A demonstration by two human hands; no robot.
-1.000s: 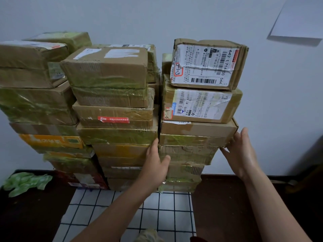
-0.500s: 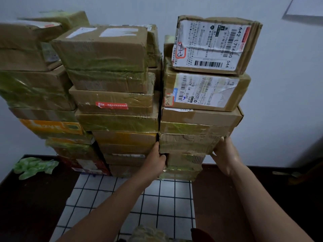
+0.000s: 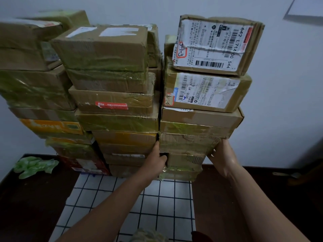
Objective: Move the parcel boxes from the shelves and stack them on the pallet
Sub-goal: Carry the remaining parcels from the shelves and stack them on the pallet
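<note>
Head view: hands [image 3: 158, 158] [image 3: 221, 154] around torn box [image 3: 187, 143]

Dim indoor light leaves a cool, bluish cast over the wall [image 3: 288, 102]. The brightest patches are the white shipping labels [image 3: 209, 46] at upper right and the middle of the white gridded surface [image 3: 157, 203], which fades towards its near edge. Clear tape on the middle stack [image 3: 113, 84] gives soft greenish glare. The paper sheet [image 3: 307, 6] at far right casts a grey shadow on the wall. The dark brown floor [image 3: 35, 206] on both sides swallows detail. The far-left boxes [image 3: 29, 41] are smeared and soft. The torn box [image 3: 187, 142] between the left hand [image 3: 157, 158] and right hand [image 3: 221, 154] is sharper. Wide-angle bending makes the stacks lean outward.
</note>
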